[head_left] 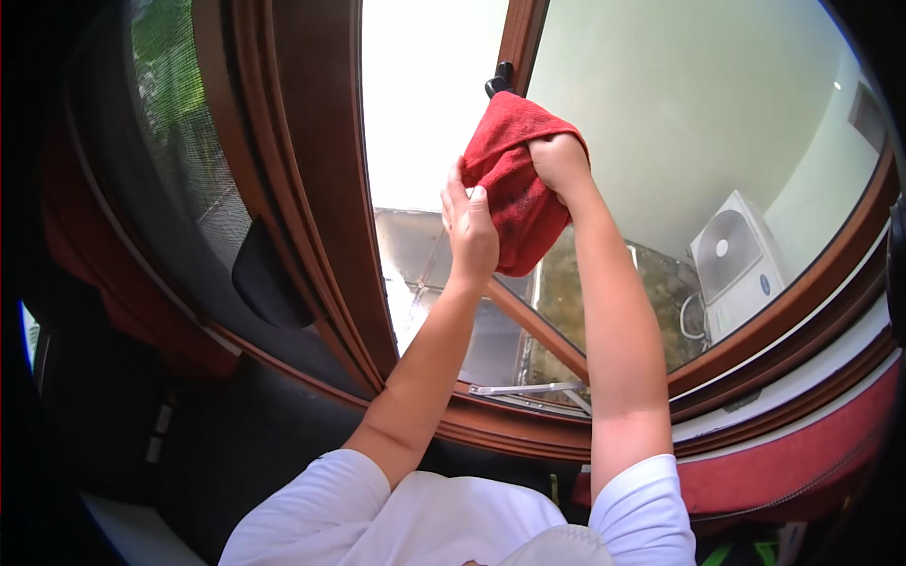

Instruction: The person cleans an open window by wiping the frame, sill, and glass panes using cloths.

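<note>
The right hand (561, 166) clutches the red cloth (510, 203). The left hand (470, 231) touches the cloth's nine o'clock edge — whether it pinches, I cannot tell.

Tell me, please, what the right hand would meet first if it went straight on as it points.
The right hand would first meet the red cloth already against it; the black window handle may lie beyond, depth being unclear.

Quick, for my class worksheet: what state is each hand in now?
Left hand: against the red cloth; whether it grips cannot be told.
Right hand: closed, holding the red cloth.
</note>
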Available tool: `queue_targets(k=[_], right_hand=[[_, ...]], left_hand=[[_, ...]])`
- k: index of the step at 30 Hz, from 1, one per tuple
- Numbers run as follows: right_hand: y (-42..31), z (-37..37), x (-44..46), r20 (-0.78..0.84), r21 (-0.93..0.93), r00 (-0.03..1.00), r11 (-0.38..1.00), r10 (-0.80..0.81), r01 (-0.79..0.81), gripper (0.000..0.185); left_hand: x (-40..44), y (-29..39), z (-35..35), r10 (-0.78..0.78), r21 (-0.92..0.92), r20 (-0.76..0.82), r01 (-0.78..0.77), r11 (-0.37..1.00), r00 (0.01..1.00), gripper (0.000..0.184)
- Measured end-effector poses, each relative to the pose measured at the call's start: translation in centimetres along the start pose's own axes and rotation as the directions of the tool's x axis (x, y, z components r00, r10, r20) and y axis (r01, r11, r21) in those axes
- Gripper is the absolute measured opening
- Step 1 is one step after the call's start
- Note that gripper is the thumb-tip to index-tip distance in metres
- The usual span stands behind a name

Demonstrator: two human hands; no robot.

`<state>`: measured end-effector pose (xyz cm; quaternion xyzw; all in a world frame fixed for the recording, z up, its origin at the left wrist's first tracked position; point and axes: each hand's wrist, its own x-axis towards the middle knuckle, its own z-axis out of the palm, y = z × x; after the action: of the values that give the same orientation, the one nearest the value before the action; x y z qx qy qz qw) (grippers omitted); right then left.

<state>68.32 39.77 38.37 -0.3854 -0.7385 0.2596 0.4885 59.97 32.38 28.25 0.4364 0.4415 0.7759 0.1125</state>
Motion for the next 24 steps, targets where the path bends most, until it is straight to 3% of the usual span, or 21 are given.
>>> queue_targets(k=[4, 6, 7, 8, 9, 11, 13, 15, 16, 17, 19, 20, 22, 23, 24], right_hand=[[2.4, -0.6, -3.4, -0.066, 0.299, 0.990, 0.949, 0.127, -0.102, 0.029], [6.0, -1.1, -7.3, -0.079, 0.321, 0.995, 0.943, -0.063, 0.086, 0.025], [6.0, -1.3, -9.0, -0.137, 0.412, 0.989, 0.905, -0.050, 0.102, 0.022], [5.9, -1.5, -10.6, -0.193, 0.500, 0.981, 0.857, -0.026, 0.122, 0.020], [5.8, -2.3, -11.8, -0.167, 0.469, 0.985, 0.877, -0.032, 0.108, 0.019], [7.0, -2.9, -12.1, -0.337, 0.270, 0.917, 0.911, -0.214, 0.312, 0.017], [5.2, -3.6, -11.4, -0.405, 0.123, 0.823, 0.868, -0.399, 0.481, 0.018], [2.1, -4.1, -9.9, -0.425, 0.002, 0.733, 0.809, -0.531, 0.587, 0.021], [0.8, -4.4, -8.0, -0.315, -0.200, 0.732, 0.796, -0.604, 0.571, 0.028], [-2.8, -4.5, -6.7, -0.135, -0.080, 0.836, 0.847, -0.532, 0.526, 0.034], [-5.4, -1.5, -2.3, -0.014, -0.079, 0.944, 0.941, -0.330, 0.328, 0.034], [-6.0, 0.3, 0.6, 0.045, -0.432, 0.965, 0.866, -0.257, 0.251, 0.039], [-10.9, 0.1, 1.0, 0.197, -0.575, 0.976, 0.795, -0.094, 0.192, 0.045], [-7.9, 2.7, 4.3, 0.141, -0.639, 0.929, 0.686, -0.342, 0.349, 0.022], [-6.5, 3.8, 4.6, 0.093, -0.607, 0.978, 0.768, -0.187, 0.204, 0.022]], left_hand=[[-0.6, -0.6, 0.4, -0.026, -0.120, 0.069, 0.034, 0.992, 0.997, 0.050], [-0.7, -1.4, 1.1, -0.087, -0.293, 0.110, 0.116, 0.949, 0.990, 0.050], [-0.9, -0.6, 0.8, 0.012, -0.111, 0.122, 0.001, 0.994, 0.992, 0.051], [-1.0, -0.2, 0.8, -0.001, -0.105, 0.110, 0.013, 0.994, 0.994, 0.051], [-1.4, 0.1, 0.7, -0.018, -0.097, 0.105, 0.028, 0.995, 0.994, 0.051], [-2.2, 1.4, 0.3, -0.048, -0.137, 0.101, 0.061, 0.989, 0.994, 0.051], [-2.4, 0.8, 0.3, -0.086, -0.198, 0.077, 0.100, 0.975, 0.993, 0.052], [-1.9, 0.8, 0.2, -0.101, -0.268, 0.034, 0.107, 0.957, 0.994, 0.053], [-1.6, 1.5, 0.1, -0.099, -0.296, 0.016, 0.099, 0.950, 0.995, 0.055], [-1.3, 1.8, 0.1, -0.103, -0.322, -0.010, 0.094, 0.942, 0.995, 0.055], [-1.1, 2.0, 0.0, -0.073, -0.311, -0.035, 0.059, 0.949, 0.997, 0.057], [-1.3, 2.2, 0.0, -0.052, -0.344, -0.046, 0.033, 0.939, 0.998, 0.057], [-1.7, 2.6, -0.6, -0.051, -0.263, -0.032, 0.040, 0.964, 0.998, 0.056], [-1.9, 2.6, -0.9, -0.062, -0.251, -0.056, 0.047, 0.967, 0.997, 0.056], [-1.9, 2.5, -1.1, -0.076, -0.237, -0.080, 0.055, 0.970, 0.994, 0.056]])
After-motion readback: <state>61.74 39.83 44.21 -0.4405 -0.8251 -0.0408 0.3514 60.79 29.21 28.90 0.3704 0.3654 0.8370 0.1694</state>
